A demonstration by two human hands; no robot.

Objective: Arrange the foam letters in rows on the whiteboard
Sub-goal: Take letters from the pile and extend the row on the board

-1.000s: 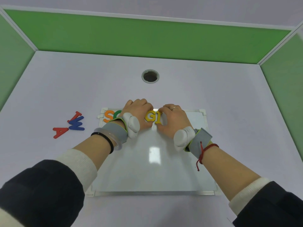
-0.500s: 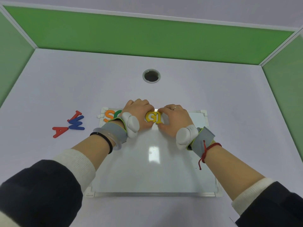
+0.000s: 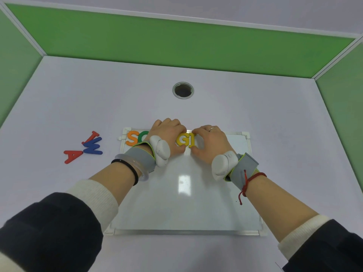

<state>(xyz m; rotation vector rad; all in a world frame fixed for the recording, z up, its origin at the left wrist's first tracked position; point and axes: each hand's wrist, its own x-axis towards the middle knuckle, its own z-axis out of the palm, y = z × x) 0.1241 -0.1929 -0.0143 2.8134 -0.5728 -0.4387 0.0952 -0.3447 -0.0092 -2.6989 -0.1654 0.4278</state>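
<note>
On the white rectangular whiteboard [image 3: 184,203], both hands pinch letters in the top row, the left hand [image 3: 169,134] at the yellow foam G [image 3: 181,139], the right hand [image 3: 211,142] gripping the adjoining yellow foam letter [image 3: 192,140].

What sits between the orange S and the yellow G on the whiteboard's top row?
In the head view, the left hand covers most of that stretch; a green letter peeks out beside the orange S, left of the yellow G.

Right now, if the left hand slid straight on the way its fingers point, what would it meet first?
Probably the whiteboard's far rim, just past the left hand; beyond lies bare table.
</note>
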